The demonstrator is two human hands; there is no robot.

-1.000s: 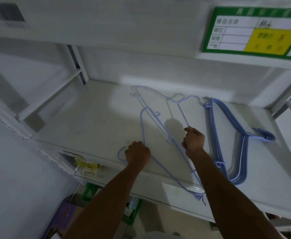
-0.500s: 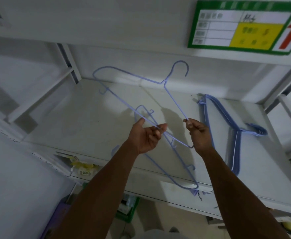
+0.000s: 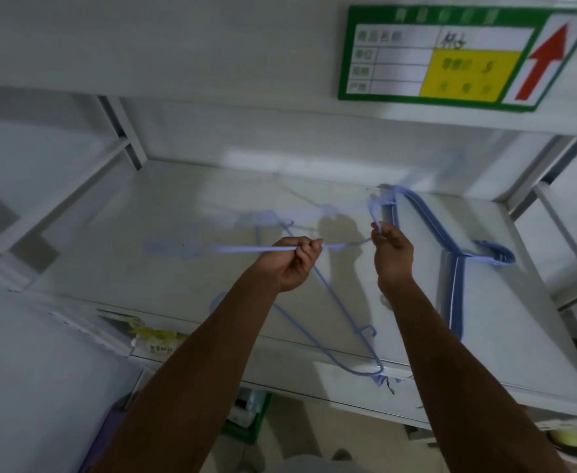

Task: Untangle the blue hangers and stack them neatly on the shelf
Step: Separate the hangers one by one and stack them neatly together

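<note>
While both hands grip wire: the step in hand is judged to be separation of one hanger from the loose ones.
Left hand [image 3: 292, 264]: closed in a fist round a straight run of the lifted hanger [image 3: 246, 249], which extends out to the left.
Right hand [image 3: 391, 256]: fingers curled and pinching a curved end of the same wire; which part of the hanger this is cannot be told, owing to blur.
Hand spacing: apart, at about equal height, above the shelf [image 3: 143, 285].
Second hanger [image 3: 362, 373]: lies flat on the shelf below the hands, one corner at the front edge. Whether it is hooked to the lifted one cannot be told.
Stack [image 3: 454, 288]: several blue hangers nested flat, just right of the right hand, hooks pointing right.
Label card [image 3: 451, 56]: green-bordered, fixed to the shelf above.
Progress: judged part done; a stack exists, two hangers are outside it.
Next move: confirm the lifted hanger is free, turn it to match the stack's orientation, and lay it on top without dragging the second hanger off the edge.
</note>
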